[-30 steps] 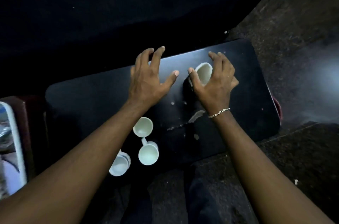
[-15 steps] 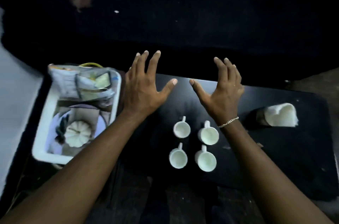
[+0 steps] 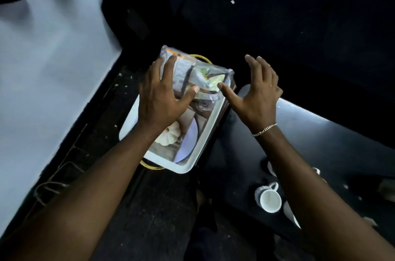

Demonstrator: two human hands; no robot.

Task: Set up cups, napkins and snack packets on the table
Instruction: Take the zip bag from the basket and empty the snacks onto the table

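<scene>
The cups look like the finished part. White cups point(image 3: 269, 200) stand together on the near right of the dark surface point(image 3: 320, 143). One shows whole, with its mouth up. The rest are mostly hidden by the right forearm, so I cannot count them.

The snack packets point(image 3: 203, 77) are not yet on the surface. They lie in a crinkled, clear-wrapped heap at the far end of a white tray point(image 3: 198, 155), which sits just left of the surface's left end. Nearer in the tray there is a pale pumpkin shape, and I cannot tell whether it is an object or a print.

The left hand point(image 3: 159, 100) is over the left part of the heap. Its grip is spread, with fingers straight and apart and the thumb tip lying at the packets' near edge. Whether it presses on them or only hovers is not clear. The right hand point(image 3: 256, 94), with a chain bracelet point(image 3: 264, 130) at the wrist, is also spread wide. It holds nothing and sits just right of the tray's far corner, its thumb pointing toward the packets.

The step in hand looks like gathering the packets with both hands. No napkins can be made out here, and the far right of the surface is too dark to tell. So I judge the task about a third done, with the packets to carry across and the napkins unconfirmed.
</scene>
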